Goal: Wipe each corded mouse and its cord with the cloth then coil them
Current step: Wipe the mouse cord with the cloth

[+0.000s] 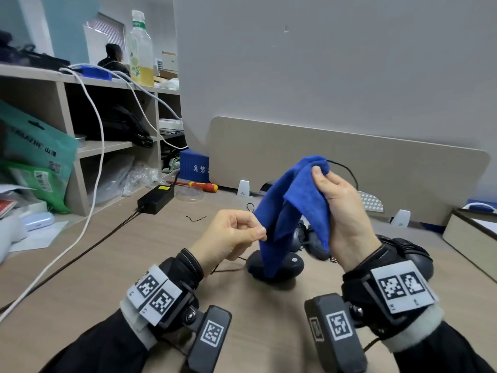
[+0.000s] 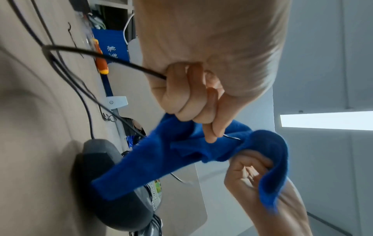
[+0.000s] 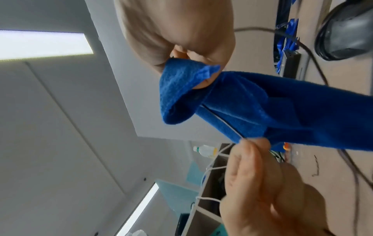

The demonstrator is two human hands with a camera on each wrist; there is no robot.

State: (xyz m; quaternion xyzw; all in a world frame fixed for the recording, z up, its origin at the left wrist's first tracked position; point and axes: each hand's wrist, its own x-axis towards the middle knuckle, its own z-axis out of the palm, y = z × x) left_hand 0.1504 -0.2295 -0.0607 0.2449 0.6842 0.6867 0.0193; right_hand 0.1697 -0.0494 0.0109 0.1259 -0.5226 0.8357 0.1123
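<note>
My right hand [image 1: 330, 195] holds a blue cloth [image 1: 293, 208] raised above the desk, thumb pressed on its folded top. The thin black cord [image 1: 347, 168] runs through that fold and comes out at the top right. My left hand [image 1: 236, 232] pinches the same cord [image 2: 113, 59] just below the cloth's left edge. The cloth's loose end hangs down onto a black mouse [image 1: 290, 265] lying on the desk. In the right wrist view the cord [image 3: 222, 119] lies along the cloth [image 3: 262, 103].
More dark mice [image 1: 312, 238] lie behind the cloth, another [image 1: 414, 257] sits by my right wrist. A black power brick [image 1: 156, 197], a screwdriver [image 1: 201, 185] and a blue box [image 1: 193, 168] stand at the back. Shelves [image 1: 80, 146] fill the left; a box [image 1: 473, 230] is at the right.
</note>
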